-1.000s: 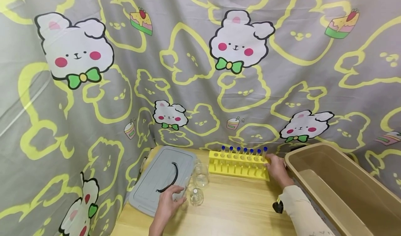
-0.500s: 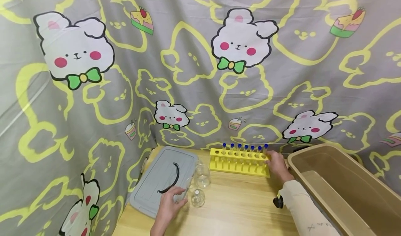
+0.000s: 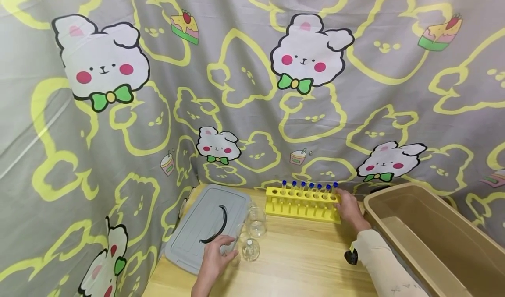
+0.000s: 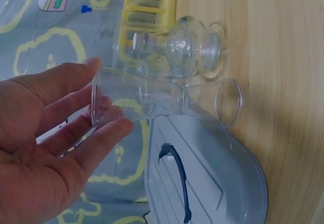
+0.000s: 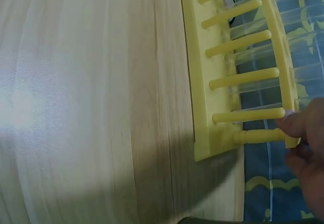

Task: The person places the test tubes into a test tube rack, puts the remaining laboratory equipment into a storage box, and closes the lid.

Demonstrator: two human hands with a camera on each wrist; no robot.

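My left hand [image 3: 216,258] curls its fingers and thumb round the rim of a clear, conical footed glass [image 4: 157,95], which stands upright on the table. Contact is partly hard to tell through the transparent wall. Next to it are a small round-bodied glass vessel [image 3: 250,250] with a pale top and a larger clear glass vessel [image 3: 258,227]. At the back, my right hand [image 3: 350,209] pinches the right end of the upper bar of a yellow test tube rack [image 5: 202,102]. Several blue-capped test tubes [image 3: 303,185] stand in the rack; its leftmost hole holds none.
A grey lid [image 3: 193,231] with a black curved handle [image 3: 225,220] lies on the left of the wooden table [image 3: 296,266]. A large brown bin [image 3: 394,224] stands to the right. Patterned curtains [image 3: 252,91] hang close behind and on the left.
The rack tips slightly and shifts back a little between the first and second frames, with my right hand still at its end. The left hand keeps its place; the view shifts slightly.
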